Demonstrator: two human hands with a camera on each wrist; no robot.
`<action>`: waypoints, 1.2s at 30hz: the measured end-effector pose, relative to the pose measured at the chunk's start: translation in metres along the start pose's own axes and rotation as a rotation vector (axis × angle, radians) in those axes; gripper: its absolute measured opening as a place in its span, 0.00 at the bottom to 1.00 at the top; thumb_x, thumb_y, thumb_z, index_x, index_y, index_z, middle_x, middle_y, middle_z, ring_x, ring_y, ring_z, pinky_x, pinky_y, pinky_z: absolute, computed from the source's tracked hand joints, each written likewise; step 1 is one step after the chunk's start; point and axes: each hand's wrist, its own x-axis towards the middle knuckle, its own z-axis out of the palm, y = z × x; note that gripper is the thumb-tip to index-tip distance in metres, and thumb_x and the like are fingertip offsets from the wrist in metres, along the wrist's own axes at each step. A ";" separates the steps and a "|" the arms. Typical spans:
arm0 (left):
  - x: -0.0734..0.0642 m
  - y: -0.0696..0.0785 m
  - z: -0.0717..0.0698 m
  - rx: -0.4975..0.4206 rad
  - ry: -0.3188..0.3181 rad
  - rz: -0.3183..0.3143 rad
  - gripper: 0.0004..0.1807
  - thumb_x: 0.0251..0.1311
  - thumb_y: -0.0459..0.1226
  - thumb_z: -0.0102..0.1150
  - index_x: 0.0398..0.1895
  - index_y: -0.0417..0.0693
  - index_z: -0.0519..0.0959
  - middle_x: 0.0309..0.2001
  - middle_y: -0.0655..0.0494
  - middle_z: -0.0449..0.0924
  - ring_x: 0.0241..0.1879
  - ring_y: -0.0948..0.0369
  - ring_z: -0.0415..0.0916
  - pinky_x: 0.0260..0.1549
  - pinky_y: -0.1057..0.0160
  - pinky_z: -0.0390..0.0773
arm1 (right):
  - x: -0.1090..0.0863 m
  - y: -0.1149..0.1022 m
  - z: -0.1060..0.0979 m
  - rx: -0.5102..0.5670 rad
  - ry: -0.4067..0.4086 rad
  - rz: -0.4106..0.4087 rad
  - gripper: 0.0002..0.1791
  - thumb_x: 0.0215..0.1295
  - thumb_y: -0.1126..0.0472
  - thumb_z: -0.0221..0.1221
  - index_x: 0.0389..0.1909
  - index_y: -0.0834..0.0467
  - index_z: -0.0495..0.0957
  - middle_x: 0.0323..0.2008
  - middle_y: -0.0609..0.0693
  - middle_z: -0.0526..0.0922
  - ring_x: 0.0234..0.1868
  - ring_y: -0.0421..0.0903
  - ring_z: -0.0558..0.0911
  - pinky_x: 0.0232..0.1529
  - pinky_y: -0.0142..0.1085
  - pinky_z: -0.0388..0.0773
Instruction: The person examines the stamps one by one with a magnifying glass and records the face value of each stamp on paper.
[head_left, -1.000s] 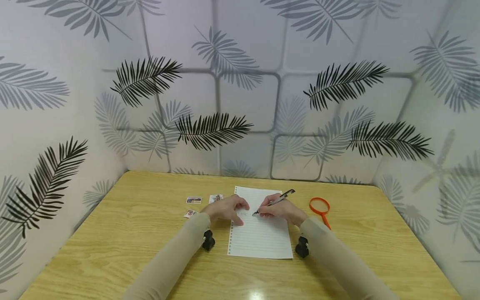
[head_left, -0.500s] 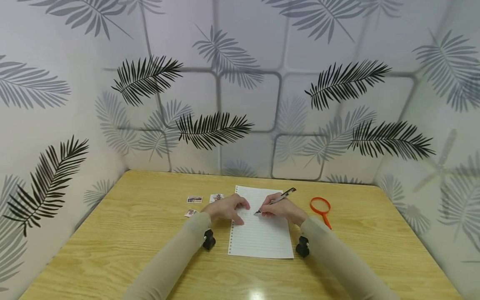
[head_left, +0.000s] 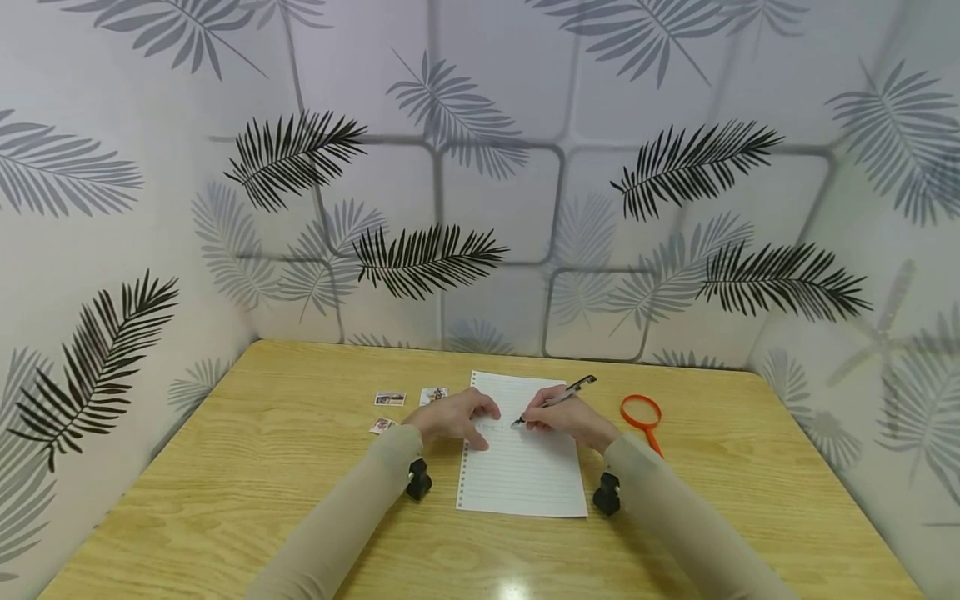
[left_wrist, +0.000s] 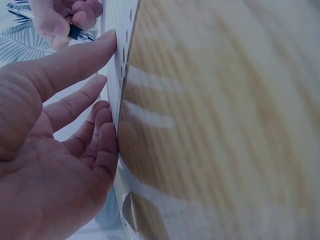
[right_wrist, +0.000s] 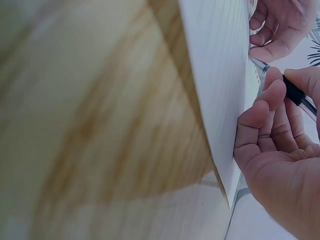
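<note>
A sheet of lined paper (head_left: 521,483) with punched holes down its left edge lies on the wooden table. My right hand (head_left: 561,417) pinches a black-and-clear pen (head_left: 573,389), its tip at the paper by a short line of faint writing (head_left: 495,427). In the right wrist view the pen's black grip (right_wrist: 294,91) sits between thumb and fingers, and the outer edge of that hand rests on the sheet. My left hand (head_left: 453,415) rests on the paper's left side, thumb and fingertips (left_wrist: 107,42) touching it, holding nothing.
Small picture cards (head_left: 390,399) lie left of the paper, one (head_left: 433,395) partly behind my left hand and another (head_left: 382,426) near my left sleeve. A red magnifying glass (head_left: 649,435) lies right of my right hand. A patterned wall (head_left: 495,308) stands behind the table.
The pen and right hand have shifted slightly to the right along the line, and more faint writing shows behind the tip. My left hand stays in place on the sheet.
</note>
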 end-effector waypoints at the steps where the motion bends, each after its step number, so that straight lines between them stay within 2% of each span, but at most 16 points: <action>1: 0.000 0.000 0.000 0.002 -0.001 0.001 0.24 0.48 0.30 0.73 0.51 0.45 0.78 0.52 0.51 0.73 0.53 0.55 0.68 0.62 0.52 0.66 | 0.000 0.000 0.000 0.001 0.000 0.000 0.06 0.61 0.62 0.65 0.29 0.60 0.79 0.23 0.45 0.83 0.25 0.40 0.75 0.31 0.32 0.71; 11: 0.001 -0.001 -0.001 0.008 0.004 0.003 0.24 0.48 0.30 0.73 0.50 0.45 0.78 0.51 0.52 0.73 0.53 0.56 0.68 0.62 0.52 0.66 | 0.004 -0.002 -0.001 -0.010 -0.006 0.028 0.05 0.62 0.62 0.64 0.28 0.58 0.79 0.24 0.45 0.84 0.26 0.40 0.75 0.31 0.31 0.72; 23: -0.001 -0.001 -0.001 0.000 0.006 0.009 0.24 0.47 0.29 0.73 0.50 0.45 0.79 0.51 0.52 0.74 0.54 0.56 0.68 0.62 0.53 0.66 | 0.005 0.001 -0.002 -0.035 -0.039 0.016 0.05 0.60 0.62 0.66 0.27 0.58 0.80 0.24 0.44 0.84 0.26 0.40 0.75 0.31 0.31 0.71; 36: 0.001 -0.002 0.001 0.004 0.002 0.000 0.24 0.48 0.30 0.73 0.50 0.45 0.79 0.51 0.52 0.74 0.54 0.56 0.69 0.62 0.52 0.66 | 0.003 0.001 -0.001 -0.033 0.000 0.024 0.06 0.62 0.61 0.65 0.29 0.59 0.80 0.24 0.44 0.83 0.26 0.40 0.76 0.32 0.31 0.73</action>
